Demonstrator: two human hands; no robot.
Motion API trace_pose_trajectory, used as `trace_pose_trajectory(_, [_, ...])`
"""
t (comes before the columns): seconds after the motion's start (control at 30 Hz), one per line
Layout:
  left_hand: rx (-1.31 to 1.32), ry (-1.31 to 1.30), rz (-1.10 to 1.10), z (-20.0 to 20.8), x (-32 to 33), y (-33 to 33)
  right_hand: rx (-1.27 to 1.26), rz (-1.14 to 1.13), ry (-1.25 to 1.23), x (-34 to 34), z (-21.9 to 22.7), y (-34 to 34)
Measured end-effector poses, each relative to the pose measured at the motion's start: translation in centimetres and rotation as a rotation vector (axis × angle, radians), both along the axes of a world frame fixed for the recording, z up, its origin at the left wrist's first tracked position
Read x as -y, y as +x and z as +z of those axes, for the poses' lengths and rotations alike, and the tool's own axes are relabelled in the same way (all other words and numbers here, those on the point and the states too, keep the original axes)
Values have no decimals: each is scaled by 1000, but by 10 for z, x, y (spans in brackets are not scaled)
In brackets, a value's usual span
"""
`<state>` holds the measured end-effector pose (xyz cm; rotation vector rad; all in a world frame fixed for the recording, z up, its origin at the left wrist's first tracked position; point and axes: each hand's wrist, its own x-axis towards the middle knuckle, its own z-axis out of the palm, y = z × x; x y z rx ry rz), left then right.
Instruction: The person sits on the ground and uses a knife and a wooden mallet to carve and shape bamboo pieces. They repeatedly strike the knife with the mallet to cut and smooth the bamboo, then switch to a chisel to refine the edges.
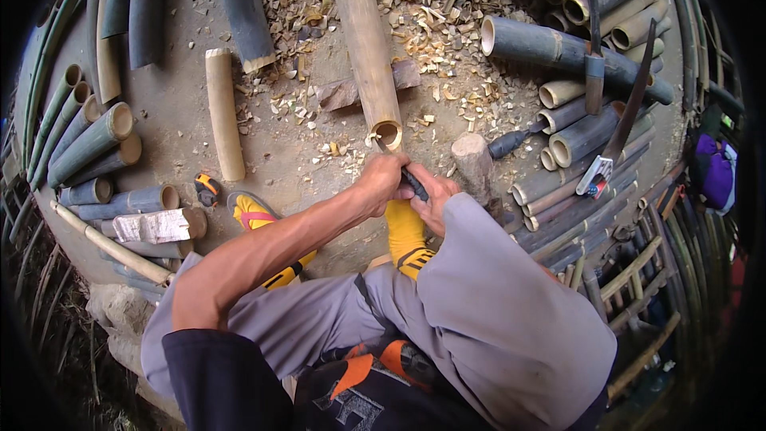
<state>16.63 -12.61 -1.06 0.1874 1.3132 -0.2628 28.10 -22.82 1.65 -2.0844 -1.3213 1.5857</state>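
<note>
A pale bamboo pole [363, 40] runs away from me down the middle, its open hollow end facing me just beyond my hands. My left hand [383, 182] is closed round the front part of a knife [414, 182] with a dark handle. The narrow blade reaches into the mouth of the pole, where a few chips cling. Behind it, my right hand [437, 199] grips the rear of the same handle. My raised right knee hides most of the right forearm. A rough wood block [338, 95] lies crosswise beneath the pole.
Wood chips [447, 32] cover the ground around the pole. Dark bamboo tubes [574, 56] are piled at right, with a machete [594, 72] and a saw [634, 96] on them. A stump [474, 161] stands near my right hand. A tape measure [207, 189] and cut bamboo [225, 116] lie left.
</note>
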Motion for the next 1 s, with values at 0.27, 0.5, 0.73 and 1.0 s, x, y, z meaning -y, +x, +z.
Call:
trace_pose_trajectory(0.27, [120,86,-120,8,-11,27,167,84,77,-16,16,35])
trace_pose_trajectory(0.5, [457,-56,896,2,14,27,370,976,75,-123,41,64])
trace_pose_trajectory(0.73, [844,-367,1584,-26,35,28,499,1690,463,-182,27,28])
trace_pose_trajectory(1.0, [201,-180,807,13,20,34,141,957,-46,-121,21,82])
